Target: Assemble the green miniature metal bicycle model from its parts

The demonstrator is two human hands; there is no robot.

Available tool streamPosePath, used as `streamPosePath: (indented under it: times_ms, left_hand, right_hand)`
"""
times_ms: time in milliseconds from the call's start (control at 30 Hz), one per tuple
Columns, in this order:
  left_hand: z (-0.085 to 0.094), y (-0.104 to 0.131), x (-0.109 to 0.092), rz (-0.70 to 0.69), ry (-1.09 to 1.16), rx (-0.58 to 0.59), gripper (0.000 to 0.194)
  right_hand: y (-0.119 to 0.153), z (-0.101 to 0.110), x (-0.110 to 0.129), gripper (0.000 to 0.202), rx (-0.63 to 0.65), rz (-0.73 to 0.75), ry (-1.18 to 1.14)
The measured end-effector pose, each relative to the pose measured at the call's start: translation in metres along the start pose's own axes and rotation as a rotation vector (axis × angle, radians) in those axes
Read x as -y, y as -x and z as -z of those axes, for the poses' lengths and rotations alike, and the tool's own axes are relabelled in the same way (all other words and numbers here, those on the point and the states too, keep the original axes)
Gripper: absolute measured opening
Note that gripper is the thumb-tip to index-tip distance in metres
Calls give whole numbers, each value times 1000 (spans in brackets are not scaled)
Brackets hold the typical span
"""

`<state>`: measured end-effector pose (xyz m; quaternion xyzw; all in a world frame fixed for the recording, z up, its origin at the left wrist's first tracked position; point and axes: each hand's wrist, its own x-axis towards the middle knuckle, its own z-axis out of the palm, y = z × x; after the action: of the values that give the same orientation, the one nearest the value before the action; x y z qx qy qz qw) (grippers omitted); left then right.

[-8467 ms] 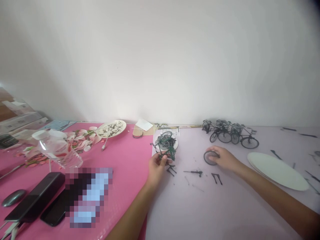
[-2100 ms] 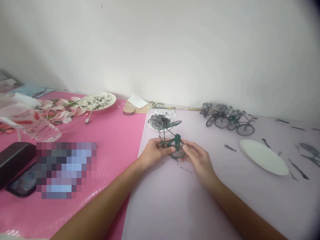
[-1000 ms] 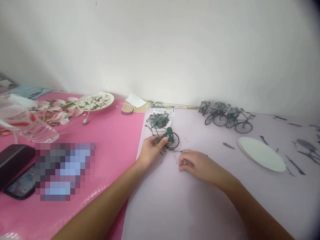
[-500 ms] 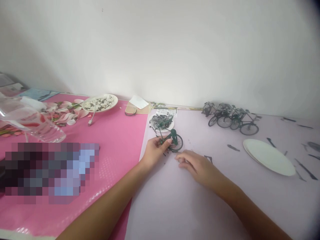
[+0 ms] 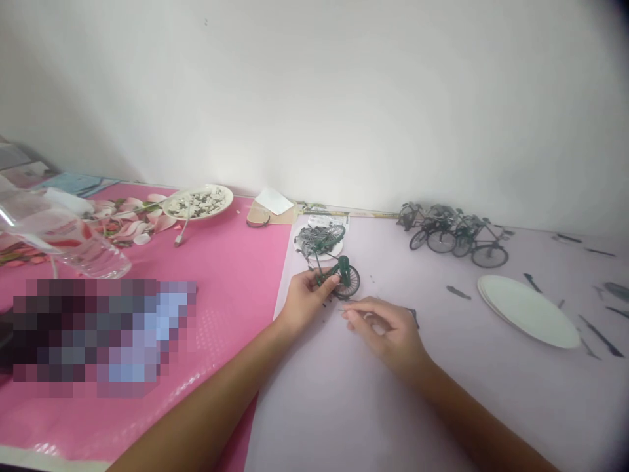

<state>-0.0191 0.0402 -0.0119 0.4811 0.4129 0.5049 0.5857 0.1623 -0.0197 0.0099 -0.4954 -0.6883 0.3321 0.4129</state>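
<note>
My left hand [image 5: 305, 301] is closed around a small dark green model bicycle [image 5: 344, 270], thumb pressed near its spoked wheel. The bicycle stands just above or on the pale table cover; I cannot tell which. Just to the right of it, my right hand [image 5: 386, 331] pinches a tiny thin piece between thumb and forefinger, too small to name. Its fingertips are below the wheel and apart from it. A few tiny dark bits lie on the cover by the left fingers. Behind the bicycle sits a small white plate [image 5: 336, 252] heaped with grey wiry parts.
Several finished-looking model bicycles [image 5: 452, 233] stand by the wall. Stacked white oval plates [image 5: 528, 311] and loose dark parts [image 5: 602, 335] lie to the right. On the pink cover are a plate of white pieces [image 5: 223, 198], a cable [image 5: 181, 235] and a clear plastic bottle [image 5: 93, 252].
My right hand has turned slightly, and its fingertips have moved a little left, with a thin piece now showing at them. My left hand still holds the bicycle in nearly the same place.
</note>
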Motion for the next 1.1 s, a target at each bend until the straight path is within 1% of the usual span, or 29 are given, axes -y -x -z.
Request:
streamPosePath:
  times_ms: [100,300,400,533,800,967,1100]
  left_hand:
    - [0,0,2,-30,-6,-20,46]
    - [-3,2,5,-104,16,-96,42]
    - [-5,4,4,-102,9,-102,41]
    - [-6,5,2,-107,19,-80,42]
    - [-4,7,-1,-90,-38,24,43]
    - [-4,9,0,-70,-31,73,44]
    - [-5,9,1,-66,-16,82,44]
  right_hand:
    - [-1,-2,-3,11,-25,6,-8]
    - [-3,-2,-7,9,-90,-10,62]
    - [-5,-1,-9,9,-99,-17,99]
    - [-7,-1,-8,12,-79,-23,80]
    - [-6,-1,-4,17,-146,-139,-91]
    - [-7,-2,-2,19,-184,-175,-100]
    - [-8,-1,-2,22,-203,-186,-98]
